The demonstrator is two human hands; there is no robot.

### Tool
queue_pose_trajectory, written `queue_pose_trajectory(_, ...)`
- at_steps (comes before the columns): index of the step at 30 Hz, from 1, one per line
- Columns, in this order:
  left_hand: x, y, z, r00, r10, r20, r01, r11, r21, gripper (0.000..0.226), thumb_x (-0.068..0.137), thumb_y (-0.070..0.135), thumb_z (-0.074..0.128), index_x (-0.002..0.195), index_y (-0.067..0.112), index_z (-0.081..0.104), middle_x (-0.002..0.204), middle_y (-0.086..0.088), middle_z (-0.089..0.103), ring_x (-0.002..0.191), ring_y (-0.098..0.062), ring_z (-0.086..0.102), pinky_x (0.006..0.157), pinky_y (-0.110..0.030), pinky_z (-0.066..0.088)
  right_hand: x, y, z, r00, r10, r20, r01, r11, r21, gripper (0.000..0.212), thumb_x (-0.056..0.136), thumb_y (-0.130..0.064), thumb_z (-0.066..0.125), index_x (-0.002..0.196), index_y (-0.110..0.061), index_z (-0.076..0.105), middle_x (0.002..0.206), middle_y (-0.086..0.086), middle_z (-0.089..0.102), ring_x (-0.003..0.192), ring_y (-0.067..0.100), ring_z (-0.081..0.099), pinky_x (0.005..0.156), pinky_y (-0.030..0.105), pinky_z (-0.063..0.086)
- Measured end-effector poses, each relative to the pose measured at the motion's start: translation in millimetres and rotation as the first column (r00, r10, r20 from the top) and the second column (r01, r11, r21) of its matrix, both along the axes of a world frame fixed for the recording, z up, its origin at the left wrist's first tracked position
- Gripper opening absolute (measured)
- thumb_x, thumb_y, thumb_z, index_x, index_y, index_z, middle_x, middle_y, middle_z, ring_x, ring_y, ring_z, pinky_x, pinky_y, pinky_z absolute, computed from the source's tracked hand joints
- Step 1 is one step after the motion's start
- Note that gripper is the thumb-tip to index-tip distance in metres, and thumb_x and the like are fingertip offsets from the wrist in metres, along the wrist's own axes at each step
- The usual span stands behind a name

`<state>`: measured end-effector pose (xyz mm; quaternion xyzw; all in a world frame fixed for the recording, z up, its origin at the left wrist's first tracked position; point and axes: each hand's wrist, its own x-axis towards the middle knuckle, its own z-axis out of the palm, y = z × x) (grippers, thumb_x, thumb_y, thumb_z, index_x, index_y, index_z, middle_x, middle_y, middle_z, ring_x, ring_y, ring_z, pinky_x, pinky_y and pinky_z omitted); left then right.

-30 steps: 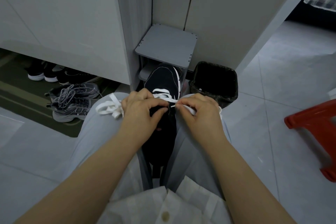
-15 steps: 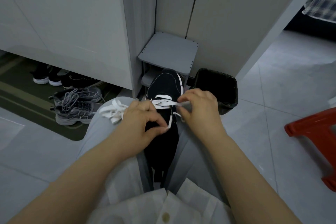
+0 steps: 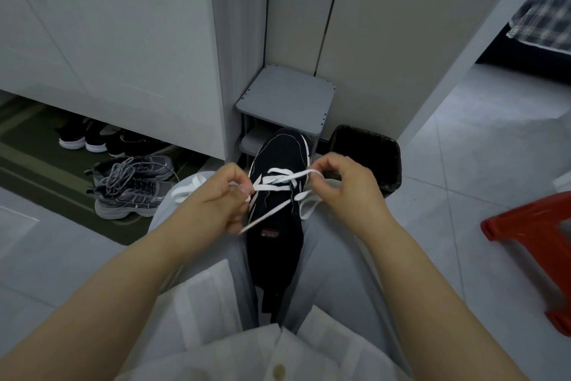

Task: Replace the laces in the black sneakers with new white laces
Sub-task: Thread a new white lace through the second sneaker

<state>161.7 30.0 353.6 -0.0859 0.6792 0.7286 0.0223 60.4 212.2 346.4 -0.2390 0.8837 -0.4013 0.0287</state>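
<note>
At nine o'clock from the black sneaker (image 3: 275, 244), the left hand (image 3: 216, 204) pinches one end of the white lace (image 3: 278, 179); the shoe lies between the thighs (image 3: 336, 263), toe at twelve o'clock; at three o'clock, equally near, the right hand (image 3: 349, 192) pinches the other strand.

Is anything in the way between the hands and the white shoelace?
Nothing visible is. The left hand and right hand both already pinch the flat white shoelace, right over the black fabric sneaker.

A grey rack (image 3: 285, 96) stands beside a black bin (image 3: 390, 164) (red stool (image 3: 525, 223) well apart), grey sneakers (image 3: 133, 186) at left.
</note>
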Motion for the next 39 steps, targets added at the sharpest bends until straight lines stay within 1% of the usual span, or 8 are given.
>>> queue_pose_trajectory(7, 3, -29, 5, 0.962, -0.217, 0.168, 0.251, 0.45, -0.857, 0.04, 0.084, 0.05, 0.055, 0.055, 0.023, 0.051, 0.056, 0.006, 0.043, 0.053, -0.005, 0.04, 0.051, -0.017, 0.03, 11, 3, 2, 0.999, 0.038, 0.017, -0.035, 0.992, -0.123, 0.008, 0.094, -0.021, 0.05, 0.091, -0.025, 0.057, 0.077, -0.007, 0.062, 0.069, 0.005, 0.057, 0.065, 0.018, 0.046)
queue_pose_trajectory(10, 1, -33, 22, 0.98, 0.089, -0.179, -0.146, 0.93, -0.336, 0.029, 0.08, 0.038, 0.056, 0.053, 0.029, 0.062, 0.065, 0.012, 0.054, 0.063, 0.001, 0.049, 0.067, -0.011, 0.039, 15, 9, -3, 1.0, -0.026, -0.008, 0.025, 0.989, -0.144, 0.009, 0.092, -0.019, 0.054, 0.088, -0.026, 0.058, 0.074, -0.013, 0.059, 0.067, -0.001, 0.052, 0.061, 0.009, 0.037)
queue_pose_trajectory(14, -11, -25, 35, 0.893, 0.448, -0.032, -0.34, 0.721, 0.603, 0.045, 0.09, 0.012, 0.039, 0.05, 0.014, 0.058, 0.054, 0.0, 0.057, 0.053, -0.011, 0.058, 0.061, -0.024, 0.055, 28, 7, -10, 0.987, -0.007, 0.159, 0.032, 0.987, -0.157, 0.031, 0.076, -0.033, 0.072, 0.101, -0.035, 0.053, 0.091, -0.023, 0.06, 0.088, -0.009, 0.055, 0.077, 0.012, 0.042)
queue_pose_trajectory(19, -12, 0, 4, 0.981, 0.111, -0.158, -0.191, 0.675, -0.713, 0.028, 0.086, 0.026, 0.057, 0.064, 0.016, 0.043, 0.053, 0.005, 0.043, 0.046, -0.005, 0.038, 0.046, -0.015, 0.03, 41, -6, -33, 0.997, 0.035, 0.07, -0.032, 0.999, -0.037, 0.091, 0.055, -0.054, 0.077, 0.131, -0.039, 0.029, 0.129, -0.011, 0.05, 0.122, 0.01, 0.046, 0.104, 0.038, 0.04)
queue_pose_trajectory(25, -17, 11, -14, 0.993, -0.086, -0.08, -0.052, 0.289, -0.956, 0.024, 0.088, 0.048, 0.047, 0.083, 0.026, 0.039, 0.079, 0.008, 0.044, 0.083, -0.017, 0.056, 0.068, -0.03, 0.044, 42, -5, -36, 0.998, -0.056, 0.039, 0.062, 0.978, -0.198, 0.086, 0.066, -0.023, 0.073, 0.126, -0.054, 0.02, 0.128, -0.009, 0.046, 0.12, 0.01, 0.046, 0.104, 0.038, 0.04)
queue_pose_trajectory(31, -11, -3, 16, 0.872, 0.415, -0.261, -0.465, 0.867, -0.176, 0.03, 0.095, 0.025, 0.045, 0.068, 0.016, 0.054, 0.061, 0.009, 0.057, 0.052, -0.004, 0.054, 0.05, -0.015, 0.043, 48, -6, -33, 0.982, -0.159, -0.098, 0.14, 0.974, -0.178, 0.079, 0.069, -0.018, 0.079, 0.12, -0.047, 0.027, 0.109, -0.029, 0.037, 0.102, -0.007, 0.037, 0.103, 0.039, 0.037)
queue_pose_trajectory(34, -8, -27, 34, 0.79, 0.612, -0.031, -0.443, 0.604, 0.662, 0.046, 0.098, 0.02, 0.036, 0.059, 0.016, 0.06, 0.061, 0.003, 0.06, 0.049, -0.006, 0.058, 0.047, -0.017, 0.048, 47, -4, -33, 0.987, -0.155, -0.047, 0.142, 0.968, -0.204, 0.073, 0.069, -0.018, 0.08, 0.115, -0.047, 0.032, 0.103, -0.026, 0.04, 0.106, 0.01, 0.045, 0.099, 0.042, 0.041)
queue_pose_trajectory(39, -13, -14, 22, 0.939, 0.323, -0.115, -0.342, 0.904, -0.258, 0.018, 0.087, 0.023, 0.056, 0.071, 0.022, 0.047, 0.06, 0.006, 0.048, 0.045, -0.007, 0.04, 0.043, -0.018, 0.035, 44, -4, -35, 0.99, -0.141, -0.019, 0.129, 0.949, -0.287, 0.069, 0.069, -0.009, 0.077, 0.11, -0.046, 0.036, 0.109, -0.037, 0.042, 0.107, -0.006, 0.046, 0.093, 0.011, 0.038)
